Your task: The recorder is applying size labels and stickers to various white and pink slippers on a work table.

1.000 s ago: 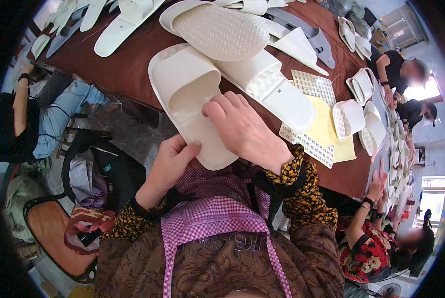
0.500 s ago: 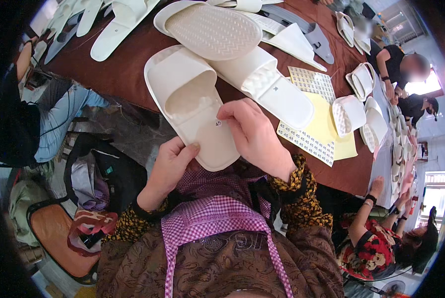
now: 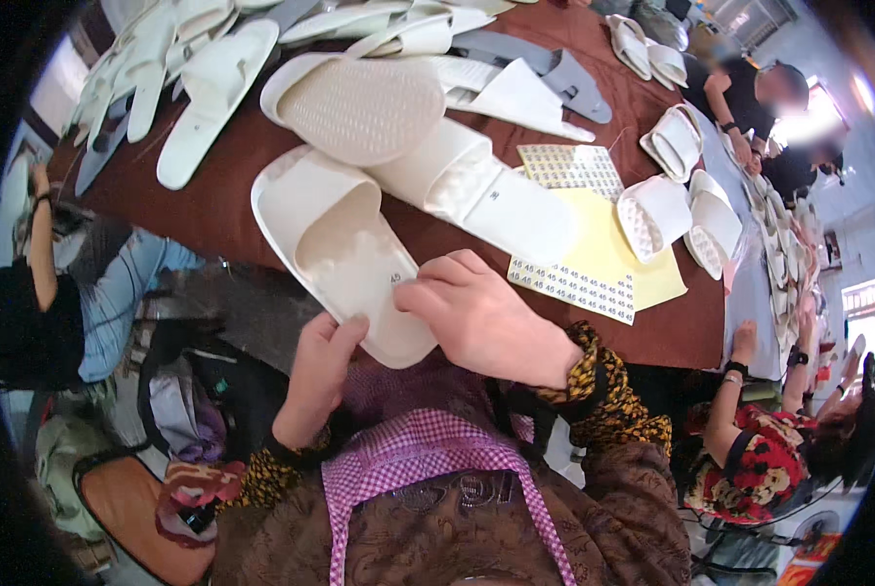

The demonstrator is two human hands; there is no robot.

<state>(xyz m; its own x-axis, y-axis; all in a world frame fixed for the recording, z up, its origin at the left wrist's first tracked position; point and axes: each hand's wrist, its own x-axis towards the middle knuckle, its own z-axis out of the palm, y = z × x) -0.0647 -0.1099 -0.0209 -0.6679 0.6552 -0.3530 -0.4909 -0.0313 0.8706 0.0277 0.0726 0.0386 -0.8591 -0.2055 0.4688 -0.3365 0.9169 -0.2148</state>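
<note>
The table is big and dark red, and everything here sits on it or close to it. On the table's far side lies a heap of white slippers. On its right part is a yellow sheet with sticker sheets on top.

At the table's near edge is one slipper, half off the table. The left hand holds its heel end, fingers curled up around the rim. The right hand lies on the sole with its fingers pressed together and flat — the fingertips push down near a tiny sticker.

What could go wrong? The slipper hangs over the edge, so if the left hand lets go it might drop to the floor. The sticker might go on crooked or curl up if the fingers slide.

The right hand hides the slipper's heel. The thumb is hidden too — I cannot tell if it pinches anything. The far slippers are cut off at the top.
</note>
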